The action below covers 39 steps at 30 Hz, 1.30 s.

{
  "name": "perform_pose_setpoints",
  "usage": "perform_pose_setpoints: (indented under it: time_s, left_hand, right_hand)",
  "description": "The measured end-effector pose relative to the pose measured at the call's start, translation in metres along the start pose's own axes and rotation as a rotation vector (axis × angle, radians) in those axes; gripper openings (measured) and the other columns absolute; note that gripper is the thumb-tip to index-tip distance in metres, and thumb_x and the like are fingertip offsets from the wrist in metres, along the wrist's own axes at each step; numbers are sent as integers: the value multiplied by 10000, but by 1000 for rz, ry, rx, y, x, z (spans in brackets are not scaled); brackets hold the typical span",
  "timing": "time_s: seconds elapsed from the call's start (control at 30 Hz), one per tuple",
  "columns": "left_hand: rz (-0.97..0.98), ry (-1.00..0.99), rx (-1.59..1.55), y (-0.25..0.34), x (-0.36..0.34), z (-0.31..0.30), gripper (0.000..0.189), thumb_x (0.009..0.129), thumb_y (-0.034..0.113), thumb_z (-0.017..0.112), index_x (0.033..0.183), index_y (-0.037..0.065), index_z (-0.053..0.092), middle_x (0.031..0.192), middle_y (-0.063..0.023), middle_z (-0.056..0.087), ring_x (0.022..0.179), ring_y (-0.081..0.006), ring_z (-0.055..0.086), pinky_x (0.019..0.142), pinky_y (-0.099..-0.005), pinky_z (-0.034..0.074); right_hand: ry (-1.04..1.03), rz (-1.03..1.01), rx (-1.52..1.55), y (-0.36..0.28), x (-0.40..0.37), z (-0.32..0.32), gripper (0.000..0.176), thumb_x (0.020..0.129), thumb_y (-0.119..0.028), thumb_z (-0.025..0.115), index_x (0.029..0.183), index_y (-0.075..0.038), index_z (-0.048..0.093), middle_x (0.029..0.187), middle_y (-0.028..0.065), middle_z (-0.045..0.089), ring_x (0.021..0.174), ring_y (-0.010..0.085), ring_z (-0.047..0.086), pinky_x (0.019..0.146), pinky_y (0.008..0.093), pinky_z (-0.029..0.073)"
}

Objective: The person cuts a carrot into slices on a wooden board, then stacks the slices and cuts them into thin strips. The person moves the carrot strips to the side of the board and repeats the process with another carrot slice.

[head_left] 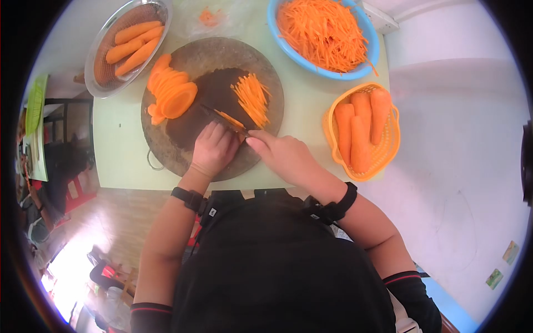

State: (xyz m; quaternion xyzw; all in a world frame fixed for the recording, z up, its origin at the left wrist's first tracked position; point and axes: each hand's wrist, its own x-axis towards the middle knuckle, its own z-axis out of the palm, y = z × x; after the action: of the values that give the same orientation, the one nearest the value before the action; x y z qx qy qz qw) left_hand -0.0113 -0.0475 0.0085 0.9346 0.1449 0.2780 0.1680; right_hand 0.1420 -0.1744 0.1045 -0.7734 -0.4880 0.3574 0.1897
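Note:
My right hand (284, 156) is closed round the handle of a knife, and its dark blade (214, 114) points up and left over the round chopping board (222, 53). Thin orange strips lie along the blade. Just left of the knife, my left hand (214, 147) has its fingers curled and pressed down on carrot slices (242, 136), which are mostly hidden beneath it. Overlapping oval carrot slices (173, 91) are fanned out at the board's left. A small heap of carrot shreds (252, 100) lies on its right side.
A blue basin (272, 28) of shredded carrot stands at the back right. Whole carrots lie in a yellow basket (327, 125) on the right and an oval strainer tray (94, 75) at the back left. A plastic bag (191, 22) lies behind the board on the table (119, 161).

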Motion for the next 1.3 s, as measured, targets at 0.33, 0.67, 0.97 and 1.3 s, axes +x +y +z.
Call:
perform_pose_setpoints:
  time_s: [0.33,0.67,0.97,1.3]
  left_hand:
    - [26,83,-14,2,4,2,229,684,4,728,895,11,639,928,-87,613,880,-277,638,725,-362,546]
    - [23,34,-4,2,3,0,250,678,42,758,901,15,649,923,-85,611,852,-279,625,713,-367,537]
    - [-11,7,-34,0,-3,2,247,669,44,754,889,8,648,909,-103,602,880,-306,629,737,-380,545]
    - [0,75,-42,6,6,0,194,687,-34,705,859,8,628,906,-102,619,870,-296,642,761,-370,556]
  right_hand:
    - [-92,133,278,8,-25,-25,469,1032,-443,412,1184,-64,643,842,232,676,808,411,655,747,438,517]
    - [-24,-25,21,7,-34,-18,411,1032,-423,419,1101,-72,620,696,180,644,670,386,640,627,481,507]
    - [-99,44,-55,-7,-7,-6,405,1018,-407,454,1230,-96,606,804,212,669,714,399,651,673,466,513]
    - [-157,360,811,30,-2,-26,519,1029,-535,367,880,-56,500,597,14,466,443,92,455,423,243,403]
